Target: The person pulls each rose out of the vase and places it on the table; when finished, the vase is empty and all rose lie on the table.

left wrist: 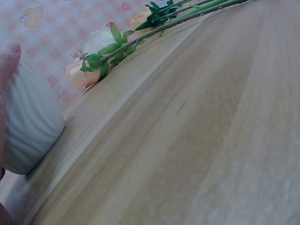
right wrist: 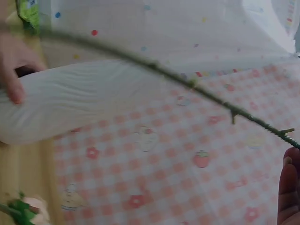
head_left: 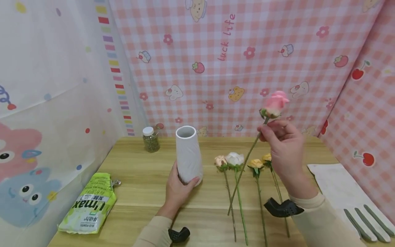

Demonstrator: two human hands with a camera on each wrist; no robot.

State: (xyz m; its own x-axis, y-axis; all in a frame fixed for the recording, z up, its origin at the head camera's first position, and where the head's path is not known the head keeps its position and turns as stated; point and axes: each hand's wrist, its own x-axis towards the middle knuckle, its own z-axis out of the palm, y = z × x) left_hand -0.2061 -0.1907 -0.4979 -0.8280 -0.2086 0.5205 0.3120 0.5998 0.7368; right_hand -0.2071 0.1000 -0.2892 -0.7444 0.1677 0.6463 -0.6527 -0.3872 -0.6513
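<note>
My left hand (head_left: pixel 179 192) holds a white ridged vase (head_left: pixel 188 154) low on its body; the vase stands upright on the table with its round mouth showing. Up at the right, my right hand (head_left: pixel 286 147) pinches a pink rose (head_left: pixel 275 104) by the stem, just under the bloom. That thorny stem (right wrist: pixel 206 93) slants down and left, its lower end over the flowers on the table. In the left wrist view, part of a thumb lies against the vase (left wrist: pixel 33 117). The rose's bloom is outside the right wrist view.
Lying right of the vase are a peach rose (head_left: pixel 220 161), a white rose (head_left: pixel 235 159) and two yellow roses (head_left: pixel 256 164), stems toward me. A lidded jar (head_left: pixel 151 141) stands back left, a green-and-white bag (head_left: pixel 92 202) front left. A white flat item (head_left: pixel 334 185) with green strips lies right.
</note>
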